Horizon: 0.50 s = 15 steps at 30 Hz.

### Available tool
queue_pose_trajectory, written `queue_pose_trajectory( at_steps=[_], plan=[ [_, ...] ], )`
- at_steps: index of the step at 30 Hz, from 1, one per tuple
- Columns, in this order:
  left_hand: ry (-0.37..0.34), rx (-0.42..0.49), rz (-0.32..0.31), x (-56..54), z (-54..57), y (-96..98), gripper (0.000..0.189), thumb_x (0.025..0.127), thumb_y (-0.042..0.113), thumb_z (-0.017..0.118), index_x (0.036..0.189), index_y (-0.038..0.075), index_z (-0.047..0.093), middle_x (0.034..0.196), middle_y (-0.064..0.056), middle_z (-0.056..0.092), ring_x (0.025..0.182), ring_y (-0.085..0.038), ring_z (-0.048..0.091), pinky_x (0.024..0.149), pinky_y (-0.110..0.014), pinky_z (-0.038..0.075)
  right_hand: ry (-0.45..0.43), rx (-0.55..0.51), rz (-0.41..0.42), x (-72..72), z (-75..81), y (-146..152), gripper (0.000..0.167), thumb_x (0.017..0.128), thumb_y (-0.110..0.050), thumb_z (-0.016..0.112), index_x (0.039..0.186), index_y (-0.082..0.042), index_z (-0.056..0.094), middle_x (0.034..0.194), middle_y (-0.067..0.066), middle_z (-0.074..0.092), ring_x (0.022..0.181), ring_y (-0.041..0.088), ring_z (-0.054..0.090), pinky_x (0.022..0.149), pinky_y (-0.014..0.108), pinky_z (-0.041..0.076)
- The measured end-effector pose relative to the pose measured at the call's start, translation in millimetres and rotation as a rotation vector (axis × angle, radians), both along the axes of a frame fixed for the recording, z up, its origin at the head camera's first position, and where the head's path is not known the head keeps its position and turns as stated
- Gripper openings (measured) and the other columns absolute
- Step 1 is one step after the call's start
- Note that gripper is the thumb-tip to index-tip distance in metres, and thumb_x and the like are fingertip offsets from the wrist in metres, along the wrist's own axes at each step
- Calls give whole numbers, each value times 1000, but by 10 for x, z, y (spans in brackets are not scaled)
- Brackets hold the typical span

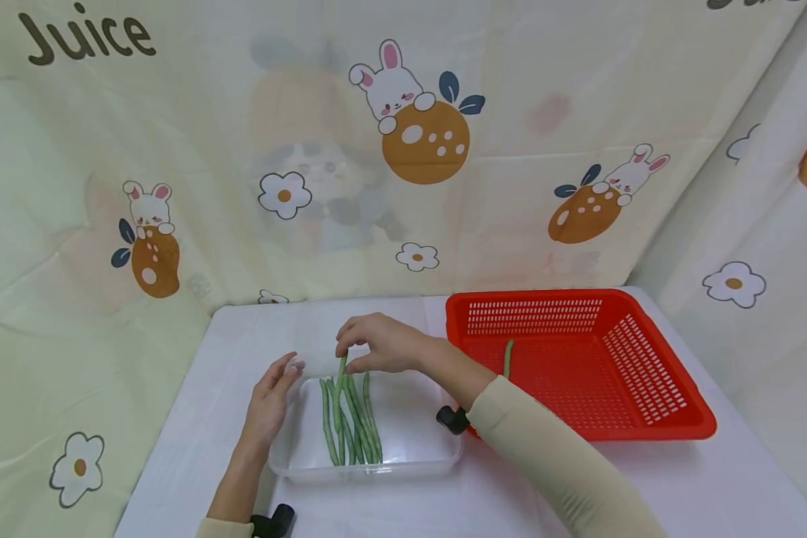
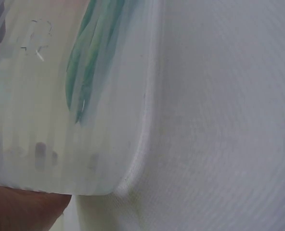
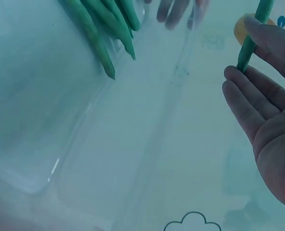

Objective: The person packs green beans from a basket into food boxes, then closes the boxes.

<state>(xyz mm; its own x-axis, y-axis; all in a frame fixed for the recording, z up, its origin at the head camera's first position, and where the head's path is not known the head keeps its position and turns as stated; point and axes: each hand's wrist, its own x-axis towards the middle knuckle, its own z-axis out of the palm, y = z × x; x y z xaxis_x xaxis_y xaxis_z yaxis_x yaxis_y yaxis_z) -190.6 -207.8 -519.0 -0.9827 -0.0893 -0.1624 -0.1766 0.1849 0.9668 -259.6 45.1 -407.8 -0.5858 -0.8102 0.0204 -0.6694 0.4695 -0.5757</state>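
Near one end, my right hand (image 1: 386, 342) pinches a green bean (image 3: 249, 48) between thumb and fingers. This bean slants up out of a clear plastic container (image 1: 420, 433), over several other green beans (image 1: 370, 426) lying lengthwise inside. At the container's far left corner is my left hand (image 1: 269, 400), its thumb and fingers at the rim, holding it. In the left wrist view, part of that hand (image 2: 24, 208) shows beside the container wall (image 2: 51, 168), with beans (image 2: 87, 57) visible through the plastic.
A red plastic basket (image 1: 659, 432) with perforated sides stands right of the container, partly behind my right forearm. One green bean (image 1: 507, 359) lies in it. Both sit on a white-covered table (image 1: 195, 418). A printed curtain (image 1: 323, 112) hangs behind the table's far edge.
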Motion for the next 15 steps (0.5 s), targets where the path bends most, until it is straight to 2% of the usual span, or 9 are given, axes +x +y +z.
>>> queue_pose_trajectory(
  at_steps=[8,15],
  plan=[
    [-1,0,-2,-8,5,3,50,111,39,47,156,17,44,158,-9,52,156,-28,35,128,-57,23,66,120,15,78,-75,-127,21,94,-19,80,114,-19,78,133,0,68,126,18,62,111,34,50],
    [6,0,-6,-13,-14,-9,50,111,39,47,156,17,44,157,-10,53,155,-28,37,128,-57,23,112,196,39,94,-177,-177,20,92,-20,81,112,-18,79,122,-3,69,117,16,65,105,30,52]
  ],
)
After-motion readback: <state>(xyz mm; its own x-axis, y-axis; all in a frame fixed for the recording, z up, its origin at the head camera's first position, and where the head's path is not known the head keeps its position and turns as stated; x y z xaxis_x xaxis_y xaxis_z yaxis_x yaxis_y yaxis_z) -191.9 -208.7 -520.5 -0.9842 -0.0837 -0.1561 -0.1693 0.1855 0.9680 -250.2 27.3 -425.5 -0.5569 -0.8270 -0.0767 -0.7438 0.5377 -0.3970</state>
